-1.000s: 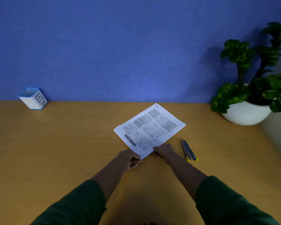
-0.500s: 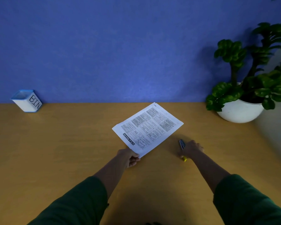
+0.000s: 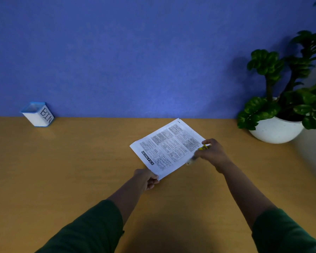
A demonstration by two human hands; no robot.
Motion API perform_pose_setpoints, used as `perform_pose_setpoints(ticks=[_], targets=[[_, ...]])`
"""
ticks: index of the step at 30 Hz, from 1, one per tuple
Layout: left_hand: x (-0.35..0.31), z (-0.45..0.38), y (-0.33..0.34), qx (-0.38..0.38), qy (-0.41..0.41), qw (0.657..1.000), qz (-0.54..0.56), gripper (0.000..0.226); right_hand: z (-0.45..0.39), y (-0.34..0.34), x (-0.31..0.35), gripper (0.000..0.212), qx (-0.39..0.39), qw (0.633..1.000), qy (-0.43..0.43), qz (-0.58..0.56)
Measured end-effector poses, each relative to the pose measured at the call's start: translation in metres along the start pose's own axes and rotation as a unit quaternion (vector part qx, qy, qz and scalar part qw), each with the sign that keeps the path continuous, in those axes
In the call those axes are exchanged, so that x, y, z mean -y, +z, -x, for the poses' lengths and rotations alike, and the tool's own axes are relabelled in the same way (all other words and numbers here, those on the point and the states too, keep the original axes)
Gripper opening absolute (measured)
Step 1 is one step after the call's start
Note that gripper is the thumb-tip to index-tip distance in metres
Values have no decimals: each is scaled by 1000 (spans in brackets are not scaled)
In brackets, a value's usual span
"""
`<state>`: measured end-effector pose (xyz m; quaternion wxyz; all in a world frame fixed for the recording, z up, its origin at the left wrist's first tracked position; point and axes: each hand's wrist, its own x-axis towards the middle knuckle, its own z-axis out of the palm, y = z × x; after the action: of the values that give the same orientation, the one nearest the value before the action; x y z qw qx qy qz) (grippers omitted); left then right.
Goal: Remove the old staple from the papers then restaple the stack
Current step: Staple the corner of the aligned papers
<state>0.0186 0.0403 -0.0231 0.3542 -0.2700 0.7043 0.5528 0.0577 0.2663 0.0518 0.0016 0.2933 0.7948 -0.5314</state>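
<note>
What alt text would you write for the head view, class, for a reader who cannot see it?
Left hand pinches the near corner of printed papers on a wooden desk; right hand holds a yellow-tipped tool at their right edge. A white box marked BIN and a potted plant stand by the blue wall.

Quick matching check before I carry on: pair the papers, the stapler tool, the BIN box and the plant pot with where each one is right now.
Things:
1. papers
2. yellow-tipped tool
3. BIN box
4. plant pot

Places:
A. far left, by the blue wall
B. held in the right hand
C. far right of the desk
D. near corner pinched by the left hand

Pairs: 1-D, 2-B, 3-A, 4-C
</note>
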Motion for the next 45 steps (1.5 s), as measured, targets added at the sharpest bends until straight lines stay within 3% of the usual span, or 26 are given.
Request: perform_pose_setpoints(ticks=[3, 7, 9, 12, 17, 20, 23, 25, 31, 34, 37, 41, 45], targets=[[0, 0, 0, 5, 6, 1000, 0, 22, 8, 3, 12, 48, 81, 975, -17, -207], [-1, 1, -1, 5, 9, 1000, -2, 22, 14, 11, 20, 39, 161, 867, -22, -471], [-1, 2, -2, 8, 6, 1000, 1, 14, 10, 17, 19, 31, 168, 823, 26, -542], [0, 3, -3, 8, 5, 1000, 2, 14, 9, 29, 14, 55, 215, 790, 104, -564], [0, 3, -5, 10, 7, 1000, 0, 14, 17, 38, 15, 57, 254, 820, 126, -496], [0, 5, -6, 9, 5, 1000, 0, 14, 19, 39, 24, 62, 254, 862, 88, -430], [-1, 5, -5, 8, 4, 1000, -1, 14, 22, 40, 28, 28, 235, 927, 25, -290], [-1, 4, -5, 8, 5, 1000, -4, 14, 23, 40, 26, 33, 209, 953, 20, -217], [-2, 4, -4, 15, -3, 1000, 3, 14, 21, 48, 6, 52, 129, 963, 57, -231], [-3, 7, -4, 25, -8, 1000, 11, 13, 21, 51, -5, 39, 106, 974, 53, -194], [-3, 8, -3, 32, -13, 999, 20, 13, 23, 55, -9, 37, 41, 984, 25, -169], [-2, 8, -4, 35, -17, 999, 24, 11, 26, 58, -15, 36, 23, 987, -13, -159], [-1, 7, -3, 33, -15, 999, 25, 12, 27, 62, -27, 39, -29, 996, -68, -51]])
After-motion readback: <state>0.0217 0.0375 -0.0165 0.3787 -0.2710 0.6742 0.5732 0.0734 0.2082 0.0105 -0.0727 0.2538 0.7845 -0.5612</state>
